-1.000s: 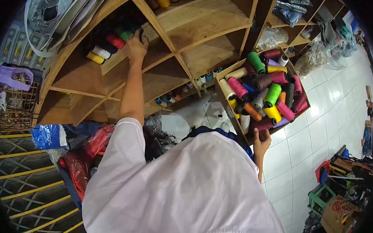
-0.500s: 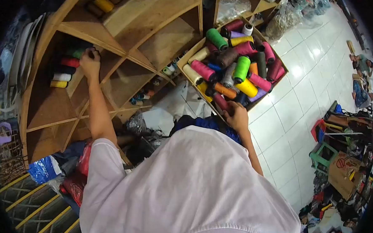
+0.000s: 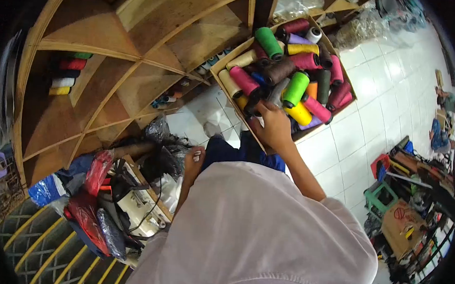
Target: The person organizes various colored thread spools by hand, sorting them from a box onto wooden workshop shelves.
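Observation:
A cardboard box (image 3: 350, 81) full of thread cones stands at the upper middle. My right hand (image 3: 274, 125) reaches over its near edge, fingers bent down among the cones beside a dark one; what they grip is hidden. A bright green cone (image 3: 296, 89) and a yellow cone (image 3: 299, 114) lie just right of that hand. My left hand (image 3: 194, 158) is low beside my body with fingers curled, and something small and pale shows at it. In the wooden shelf (image 3: 93, 48) at the left, red (image 3: 72, 64), white (image 3: 63, 82) and yellow (image 3: 59, 90) cones are stacked in one compartment.
A sewing machine (image 3: 140, 213) and plastic-wrapped bundles (image 3: 87, 219) lie at the lower left. White floor tiles (image 3: 364, 131) stretch to the right. A green stool (image 3: 381, 197), a carton (image 3: 400, 228) and clutter stand there. A person (image 3: 448, 102) is at the far right.
My left hand has left the shelf compartment and come down beside my body. My right hand has moved from the box's near edge in among the cones. The view has shifted.

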Demonstrator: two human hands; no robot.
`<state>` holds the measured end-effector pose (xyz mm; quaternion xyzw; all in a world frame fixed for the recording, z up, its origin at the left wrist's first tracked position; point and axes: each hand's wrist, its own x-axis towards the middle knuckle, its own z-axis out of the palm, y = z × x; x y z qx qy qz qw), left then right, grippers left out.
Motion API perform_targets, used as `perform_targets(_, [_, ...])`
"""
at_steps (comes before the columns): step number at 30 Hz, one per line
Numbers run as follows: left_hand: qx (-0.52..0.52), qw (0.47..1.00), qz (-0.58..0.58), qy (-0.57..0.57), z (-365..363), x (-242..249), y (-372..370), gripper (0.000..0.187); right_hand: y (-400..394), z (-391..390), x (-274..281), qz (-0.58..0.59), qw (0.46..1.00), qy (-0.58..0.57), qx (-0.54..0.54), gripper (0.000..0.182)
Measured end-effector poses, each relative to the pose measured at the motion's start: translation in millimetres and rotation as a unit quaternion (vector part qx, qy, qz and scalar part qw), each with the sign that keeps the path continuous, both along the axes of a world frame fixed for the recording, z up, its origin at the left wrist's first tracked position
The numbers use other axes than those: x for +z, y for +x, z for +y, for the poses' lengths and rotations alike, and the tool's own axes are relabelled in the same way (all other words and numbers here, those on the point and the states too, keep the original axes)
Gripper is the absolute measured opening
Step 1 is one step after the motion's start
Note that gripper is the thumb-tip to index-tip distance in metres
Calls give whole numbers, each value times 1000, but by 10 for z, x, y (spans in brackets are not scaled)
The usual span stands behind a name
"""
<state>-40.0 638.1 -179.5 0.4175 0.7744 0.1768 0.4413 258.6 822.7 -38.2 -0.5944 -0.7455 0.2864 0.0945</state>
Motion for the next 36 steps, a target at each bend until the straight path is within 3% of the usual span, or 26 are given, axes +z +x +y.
perform_targets(1, [1,998,0,-63,-223,-168,-8,20,-48,132,-50,2,1000,1,8,31])
perform_targets(3, [67,993,-100,2,-377,-62,82,19,-141,435,-214,-21,986,144,82,36])
perform_targets(4, [78,992,-98,5,-398,-69,116,19,-180,555,-272,-17,985,147,92,36])
perform_targets(6, [206,950,-231,53,-443,-68,141,19,-293,725,-322,-88,982,98,135,38])
perform_targets(7, [215,958,-191,-13,-395,-77,75,20,-348,766,-304,-99,981,87,145,37])
perform_targets(8, [224,956,-187,-4,-379,-65,30,20,-425,794,-284,-93,979,94,155,37])
perform_targets(11, [204,972,-115,11,-190,117,-6,20,-578,767,-369,-238,955,47,170,33])
perform_targets(14, [164,972,-137,101,-13,57,-33,18,-645,670,-434,-262,953,53,142,32])
perform_targets(15, [106,967,-154,174,94,17,-46,17,-618,624,-636,-232,957,135,108,30])
perform_targets(16, [79,979,-72,172,281,69,48,19,-606,587,-709,-231,957,140,108,30])
perform_targets(17, [89,988,-38,120,611,512,282,18,-589,549,-749,-232,953,172,93,29])
perform_targets(19, [-65,952,8,301,1100,625,454,19,-550,492,-730,-226,952,192,75,28])
perform_targets(21, [-146,929,85,331,1620,785,704,28,-482,430,-639,-208,958,185,65,28])
perform_targets(23, [-211,924,161,275,2031,868,923,45,-394,344,-612,-173,958,222,47,30])
perform_targets(24, [-205,924,160,281,2151,818,1004,45,-366,307,-548,-175,956,229,50,30])
perform_targets(26, [-248,872,343,247,2334,610,1128,49,-313,248,-379,-155,978,134,38,35])
perform_targets(27, [-286,860,382,182,2398,516,1160,53,-272,192,-415,-142,972,185,25,34])
perform_targets(30, [-222,887,363,180,2446,423,1229,49,-297,113,-462,-145,972,185,5,37])
perform_targets(32, [-221,878,379,192,2406,419,1221,44,-332,69,-397,-160,973,167,14,41])
perform_targets(34, [-221,889,345,206,2395,340,1148,44,-373,55,-404,-130,974,184,-2,21])
perform_targets(35, [-184,887,353,233,2400,303,1129,36,-379,60,-410,-130,974,185,-2,21])
perform_targets(36, [-180,888,354,233,2411,356,1110,36,-381,82,-423,-149,979,141,-2,32])
